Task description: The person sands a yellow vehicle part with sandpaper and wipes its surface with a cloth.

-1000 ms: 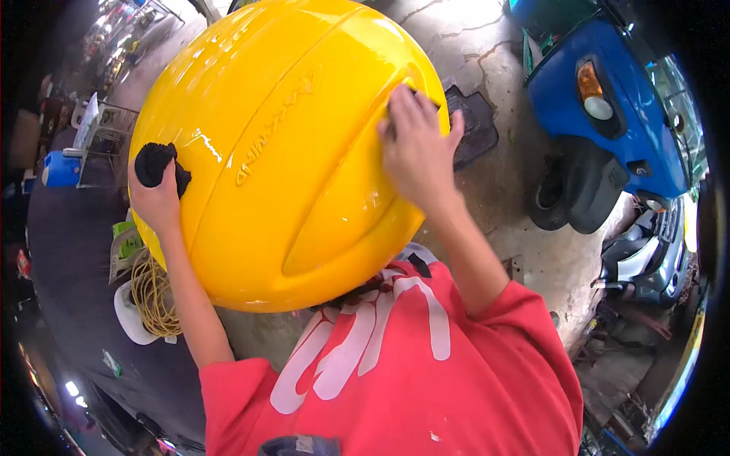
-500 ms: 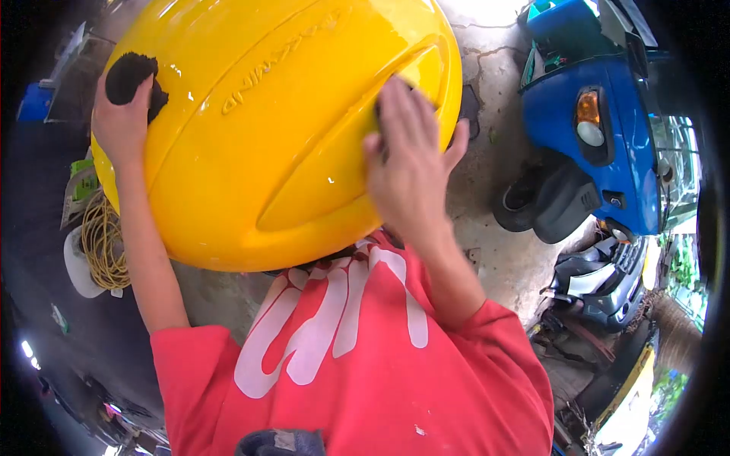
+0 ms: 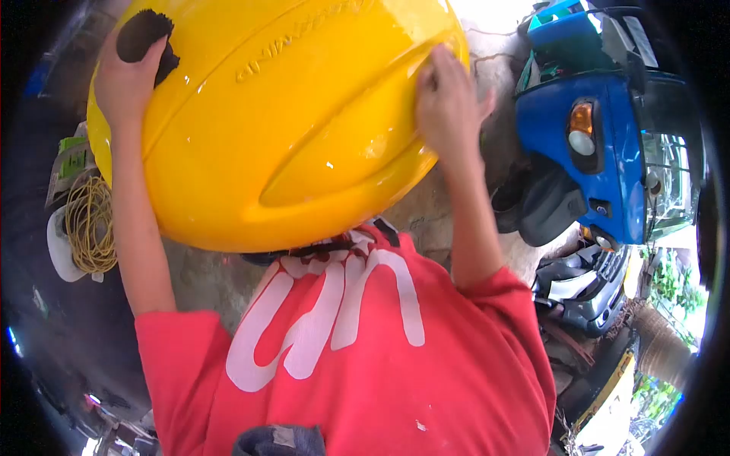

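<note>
A large glossy yellow molded panel (image 3: 304,144) with raised lettering and a long curved recess fills the upper middle. At its left edge my left hand (image 3: 128,87) is closed on a black shaggy pad (image 3: 144,36), the thumb lying across it. The pad rests against the yellow surface. On the right side, my right hand (image 3: 450,106) lies over the recess near the panel's edge, fingers curled. Something dark shows at its fingertips, mostly hidden by the hand.
To the right stands a blue vehicle front (image 3: 563,129) with an orange and clear lamp. Dark vehicle parts (image 3: 589,292) lie below it on the concrete floor. A coil of yellow cord (image 3: 93,228) and a green box (image 3: 72,159) are at the left.
My right hand has slid up and right along the recess toward the panel's edge. My left hand keeps its place on the panel; the whole view has shifted slightly.
</note>
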A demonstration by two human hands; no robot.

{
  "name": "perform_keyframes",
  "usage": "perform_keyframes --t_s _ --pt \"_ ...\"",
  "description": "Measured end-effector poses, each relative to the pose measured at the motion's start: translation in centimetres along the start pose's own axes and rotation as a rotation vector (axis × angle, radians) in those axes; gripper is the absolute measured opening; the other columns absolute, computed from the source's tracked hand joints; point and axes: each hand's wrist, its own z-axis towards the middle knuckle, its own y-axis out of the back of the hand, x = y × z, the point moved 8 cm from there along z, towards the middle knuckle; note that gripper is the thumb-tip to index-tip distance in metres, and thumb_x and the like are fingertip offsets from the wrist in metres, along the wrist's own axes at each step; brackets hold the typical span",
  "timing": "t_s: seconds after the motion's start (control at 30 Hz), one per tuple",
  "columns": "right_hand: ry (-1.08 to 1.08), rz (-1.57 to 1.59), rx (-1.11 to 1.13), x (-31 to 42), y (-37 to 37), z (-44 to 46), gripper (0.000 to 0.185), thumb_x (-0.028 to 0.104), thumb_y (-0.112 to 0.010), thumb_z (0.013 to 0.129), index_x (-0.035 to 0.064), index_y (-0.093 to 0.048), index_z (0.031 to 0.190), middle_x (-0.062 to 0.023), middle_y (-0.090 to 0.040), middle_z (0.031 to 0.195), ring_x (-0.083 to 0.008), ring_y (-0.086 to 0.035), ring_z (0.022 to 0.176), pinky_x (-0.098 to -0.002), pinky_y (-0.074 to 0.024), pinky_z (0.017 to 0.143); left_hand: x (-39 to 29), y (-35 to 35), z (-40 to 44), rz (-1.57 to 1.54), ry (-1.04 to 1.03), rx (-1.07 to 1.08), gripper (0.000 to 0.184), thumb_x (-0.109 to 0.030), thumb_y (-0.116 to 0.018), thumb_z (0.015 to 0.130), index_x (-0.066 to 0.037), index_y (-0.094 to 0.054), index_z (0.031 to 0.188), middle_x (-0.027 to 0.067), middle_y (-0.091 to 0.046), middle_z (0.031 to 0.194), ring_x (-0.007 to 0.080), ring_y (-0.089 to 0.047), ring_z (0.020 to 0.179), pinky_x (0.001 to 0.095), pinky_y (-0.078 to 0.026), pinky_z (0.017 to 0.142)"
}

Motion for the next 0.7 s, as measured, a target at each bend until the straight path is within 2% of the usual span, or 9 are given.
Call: perform_keyframes --t_s 0.1,0.17,0.3,0.4,0.5,0.6,0.63,0.67,0.7 --pt "0.174 -0.033 0.005 6.2 3.1 -5.6 0.058 0.03 -0.061 0.094 0.0079 -0.051 0.146 -0.0076 -0.049 0.154 -0.0265 -0.043 0.144 -0.0711 -0.013 0.114 -0.5 0.2 -0.1 0.001 0.04 0.029 0.056 -0.044 -0.079 0.082 -0.01 -0.068 0.125 0.0129 -0.073 0.116 0.0322 -0.069 0.109 0.0391 -0.054 0.091" --pt "0.178 -0.019 -0.026 5.3 2.9 -5.1 0.058 0.03 -0.061 0.094 0.0073 -0.051 0.145 -0.0076 -0.05 0.153 -0.0266 -0.043 0.143 -0.071 -0.0121 0.114 -0.3 0.0 -0.2 0.008 0.029 0.022 0.056 -0.044 -0.079 0.082 -0.01 -0.068 0.125 0.0124 -0.073 0.117 0.032 -0.069 0.109 0.039 -0.054 0.091" --pt "-0.058 0.073 0.052 -0.8 0.3 0.4 0.057 0.031 -0.061 0.094 0.0068 -0.051 0.145 -0.0076 -0.05 0.153 -0.0267 -0.043 0.143 -0.071 -0.011 0.114 0.0 0.0 -0.1 -0.027 0.052 0.083 0.057 -0.045 -0.079 0.082 -0.012 -0.067 0.127 0.0119 -0.072 0.12 0.0319 -0.069 0.11 0.0391 -0.054 0.092" --pt "0.135 -0.029 -0.076 4.2 2.1 -4.0 0.057 0.03 -0.061 0.093 0.0076 -0.051 0.145 -0.0077 -0.051 0.152 -0.0266 -0.044 0.142 -0.0711 -0.0103 0.114 0.3 -0.1 0.1 0.034 0.061 0.056 0.057 -0.046 -0.079 0.082 -0.011 -0.068 0.126 0.0126 -0.073 0.119 0.0321 -0.069 0.11 0.0395 -0.054 0.092" --pt "0.184 0.092 0.037 7.7 4.1 -7.7 0.053 0.023 -0.061 0.094 0.0156 -0.053 0.146 -0.0059 -0.049 0.155 -0.0253 -0.046 0.142 -0.0665 -0.011 0.116 0.0 0.0 0.2 0.008 0.073 0.058 0.058 -0.047 -0.08 0.081 -0.01 -0.068 0.125 0.0133 -0.073 0.117 0.0326 -0.069 0.109 0.0403 -0.054 0.092" --pt "0.126 0.03 -0.137 0.3 1.1 -0.8 0.042 0.028 -0.058 0.095 0.0129 -0.058 0.134 -0.0082 -0.057 0.144 -0.0286 -0.05 0.136 -0.0733 -0.0124 0.111 0.7 -0.5 0.5 0.045 0.046 0.097 0.059 -0.047 -0.08 0.081 -0.011 -0.067 0.126 0.0138 -0.073 0.117 0.0332 -0.069 0.109 0.0411 -0.054 0.092" --pt "-0.012 -0.068 -0.054 -2.7 1.9 2.1 0.036 0.028 -0.054 0.098 0.0128 -0.059 0.13 -0.0074 -0.062 0.137 -0.0287 -0.053 0.133 -0.0743 -0.0159 0.109 0.6 -0.6 0.4 0.039 0.02 0.099 0.059 -0.047 -0.08 0.081 -0.011 -0.067 0.126 0.0138 -0.073 0.117 0.0332 -0.069 0.109 0.0411 -0.054 0.092" --pt "0.011 -0.099 -0.278 -4.5 4.7 2.9 0.039 0.031 -0.05 0.101 0.0113 -0.06 0.134 -0.0074 -0.063 0.138 -0.0269 -0.053 0.133 -0.0678 -0.019 0.111 0.9 -0.8 0.3 0.044 0.043 0.096 0.059 -0.047 -0.08 0.081 -0.01 -0.068 0.124 0.0139 -0.074 0.115 0.0333 -0.07 0.108 0.0415 -0.054 0.091" --pt "0.054 -0.128 -0.37 -7.7 6.6 3.2 0.039 0.03 -0.055 0.098 0.0172 -0.062 0.135 -0.004 -0.063 0.14 -0.0237 -0.056 0.13 -0.0658 -0.0216 0.11 1.1 -0.5 0.6 0.055 0.073 0.084 0.058 -0.047 -0.08 0.08 -0.01 -0.068 0.123 0.014 -0.074 0.112 0.0335 -0.07 0.107 0.042 -0.054 0.091"
